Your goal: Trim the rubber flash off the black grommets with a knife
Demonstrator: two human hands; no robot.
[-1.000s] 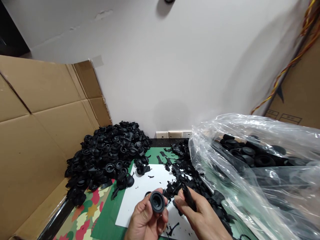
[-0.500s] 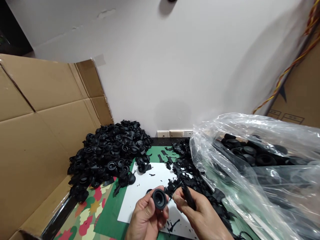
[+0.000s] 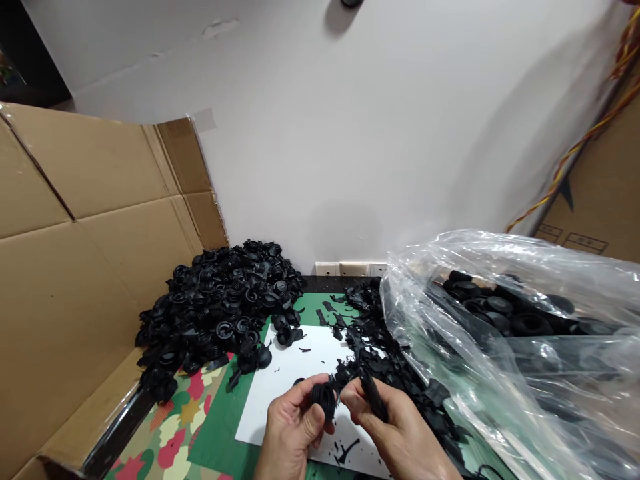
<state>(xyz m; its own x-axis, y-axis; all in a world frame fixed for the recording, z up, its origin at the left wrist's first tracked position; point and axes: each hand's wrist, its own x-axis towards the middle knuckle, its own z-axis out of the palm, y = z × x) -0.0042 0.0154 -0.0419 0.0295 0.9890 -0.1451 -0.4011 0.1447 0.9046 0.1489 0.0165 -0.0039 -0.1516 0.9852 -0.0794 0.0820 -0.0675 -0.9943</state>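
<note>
Above the white sheet (image 3: pixel 270 393), my left hand (image 3: pixel 295 423) is closed around a small black ribbed rubber boot (image 3: pixel 324 400), its rings facing up and to the right. Just to the right, my right hand (image 3: pixel 395 427) grips a slim black pen-shaped tool (image 3: pixel 373 395). The thumb and index finger of this hand are pinched close beside the boot, and its tip end is hard to make out. Part of another black piece (image 3: pixel 299 381) shows behind my left fingers. Thin black rubber scraps (image 3: pixel 346 452) lie on the sheet below my hands.
At left, a large heap of black rubber parts (image 3: pixel 220 300) stands by a cardboard wall (image 3: pixel 115 260). A pile of black trimmings (image 3: pixel 390 360) runs down the right side of the green mat (image 3: pixel 215 427). A clear plastic bag (image 3: pixel 450 250) holds thicker black rubber pieces (image 3: pixel 530 323).
My left hand has turned the rubber boot, so its ribbed side shows now instead of its round open end. My right hand has moved slightly left, nearer the boot.
</note>
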